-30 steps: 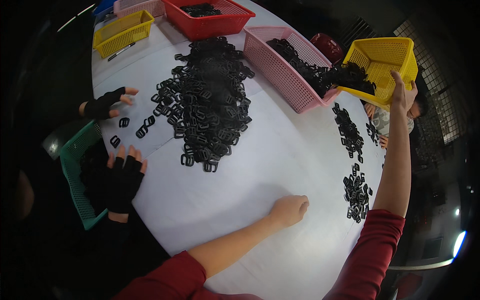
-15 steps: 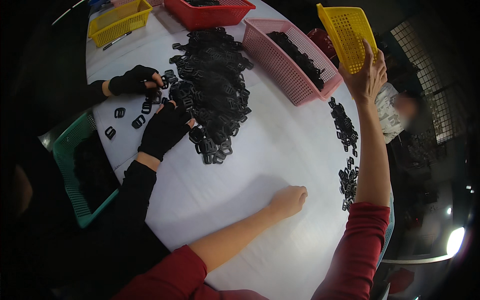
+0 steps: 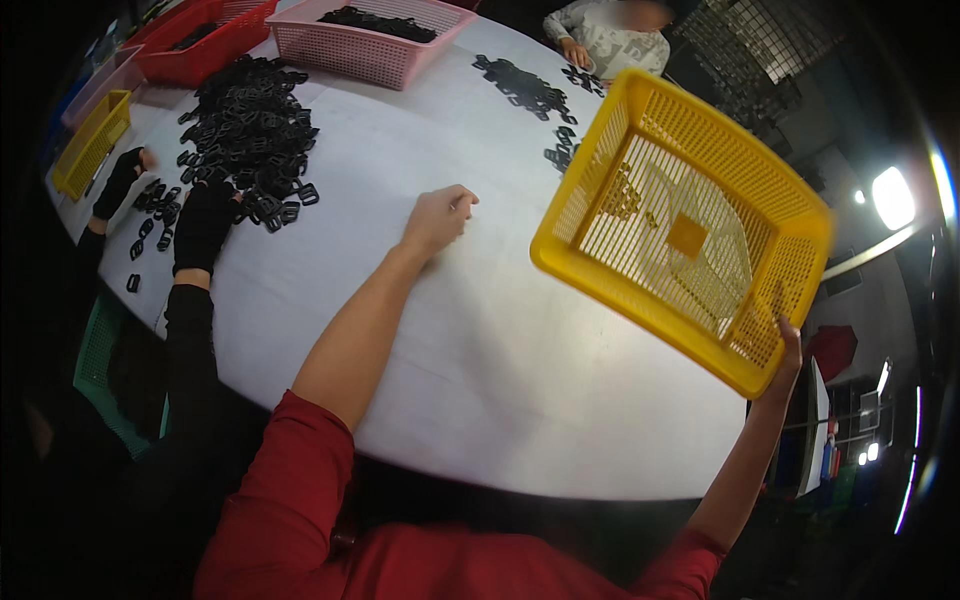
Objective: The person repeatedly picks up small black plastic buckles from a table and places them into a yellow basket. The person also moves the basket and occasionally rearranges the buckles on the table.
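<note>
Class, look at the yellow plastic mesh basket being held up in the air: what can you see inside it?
The yellow plastic mesh basket, gripped at its lower corner by the right hand, looks empty; only its lattice bottom shows. The white round table beneath it is partly covered.

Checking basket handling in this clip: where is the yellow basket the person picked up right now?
In the head view the yellow basket is on the right, tilted in the air above the white table's edge, gripped at its lower corner by the right hand.

Bare table (image 3: 520, 340) between buckle pile (image 3: 250, 130) and raised yellow basket (image 3: 690, 230).
</note>
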Demonstrator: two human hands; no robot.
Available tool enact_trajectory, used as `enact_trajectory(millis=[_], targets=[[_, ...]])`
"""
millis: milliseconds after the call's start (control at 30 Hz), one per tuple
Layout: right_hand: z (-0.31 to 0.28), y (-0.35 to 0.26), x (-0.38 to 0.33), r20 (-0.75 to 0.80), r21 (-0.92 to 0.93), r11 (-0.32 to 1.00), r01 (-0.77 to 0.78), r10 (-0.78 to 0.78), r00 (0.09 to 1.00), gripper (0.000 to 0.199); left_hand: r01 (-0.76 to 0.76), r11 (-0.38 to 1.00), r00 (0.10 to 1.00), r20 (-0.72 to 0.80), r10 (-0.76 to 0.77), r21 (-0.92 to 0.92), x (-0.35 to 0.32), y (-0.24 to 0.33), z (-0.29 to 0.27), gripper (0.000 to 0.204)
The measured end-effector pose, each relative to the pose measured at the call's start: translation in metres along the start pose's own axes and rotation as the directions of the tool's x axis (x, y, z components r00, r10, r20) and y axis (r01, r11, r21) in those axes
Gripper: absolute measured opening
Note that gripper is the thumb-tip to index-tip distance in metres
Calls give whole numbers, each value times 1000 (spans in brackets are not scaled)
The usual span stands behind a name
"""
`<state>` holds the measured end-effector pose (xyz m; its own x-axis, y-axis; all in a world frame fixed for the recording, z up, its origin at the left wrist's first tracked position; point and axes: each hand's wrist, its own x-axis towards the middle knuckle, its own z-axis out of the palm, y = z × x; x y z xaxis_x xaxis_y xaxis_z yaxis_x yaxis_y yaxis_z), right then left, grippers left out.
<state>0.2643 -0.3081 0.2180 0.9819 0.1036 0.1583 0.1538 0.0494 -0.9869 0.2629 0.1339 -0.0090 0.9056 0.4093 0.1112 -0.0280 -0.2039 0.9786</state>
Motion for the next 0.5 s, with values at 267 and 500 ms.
enact_trajectory(millis=[267,500], targets=[[-280,120,-123,-359,-192,890,-414,329,874,38,-149,917,973,-108,202,371,-7,-12,-2,22],[-111,61,-60,40,-998,14,67,-676,736,62,-82,858,974,-140,176,507,6,-12,3,20]])
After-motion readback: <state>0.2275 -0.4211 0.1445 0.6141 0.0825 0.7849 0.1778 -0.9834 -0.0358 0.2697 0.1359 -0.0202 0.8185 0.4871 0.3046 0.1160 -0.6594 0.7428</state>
